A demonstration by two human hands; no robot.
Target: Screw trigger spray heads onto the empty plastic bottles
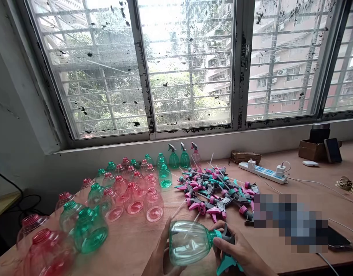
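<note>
A clear green spray bottle (189,242) lies tilted on its side between my hands, low in the head view. My left hand (162,253) is wrapped around its base end. At the neck, my right hand (236,245) grips the teal and grey spray head (228,260), its fingers on the collar. The spray head sits at the bottle's mouth, and a thin tube shows inside the bottle. Just beyond my hands is a heap of loose pink, teal and grey spray heads (213,188).
Several open red bottles (135,197) and green bottles (91,230) stand at the left. Three bottles with spray heads (173,156) stand by the wall. A power strip (262,172), a cardboard box (311,149) and a phone (340,237) are at the right.
</note>
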